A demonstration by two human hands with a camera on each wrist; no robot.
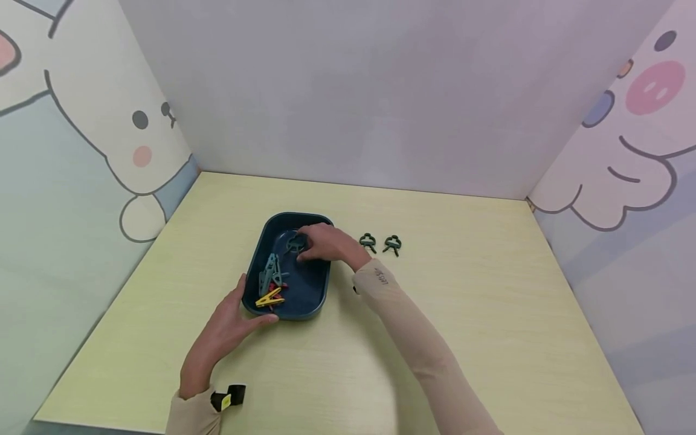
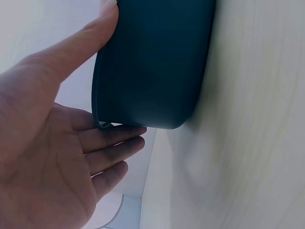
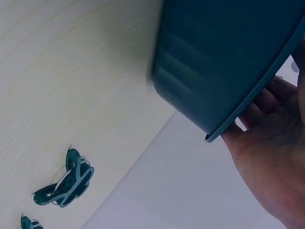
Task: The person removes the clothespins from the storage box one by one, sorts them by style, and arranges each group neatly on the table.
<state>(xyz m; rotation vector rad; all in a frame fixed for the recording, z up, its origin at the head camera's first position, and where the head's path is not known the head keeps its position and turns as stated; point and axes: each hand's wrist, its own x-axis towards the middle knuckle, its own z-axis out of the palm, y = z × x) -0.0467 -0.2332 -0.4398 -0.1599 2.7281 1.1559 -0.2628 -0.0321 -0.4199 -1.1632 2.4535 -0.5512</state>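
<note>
My left hand [image 1: 225, 326] spans the near left corner of a dark teal plastic tub [image 1: 304, 290], thumb along the near rim and fingers against the left side. In the left wrist view, the fingers [image 2: 114, 157] lie nearly straight beside the tub wall. My right hand [image 1: 328, 243] reaches over the right rim into the tub's far half. Its thumb and fingers are spread around a green clip [image 1: 294, 244]. The tub wall hides those fingertips in the right wrist view. Teal clothespins [image 1: 269, 275], a yellow clothespin [image 1: 270, 298] and red pieces [image 1: 276, 290] lie along the tub's left side.
Two dark green clips, a left one [image 1: 368, 242] and a right one [image 1: 393, 244], lie on the pale yellow table [image 1: 478, 290] right of the tub. A grey wall [image 1: 353, 109] rises behind the table, with cartoon-printed panels at both sides.
</note>
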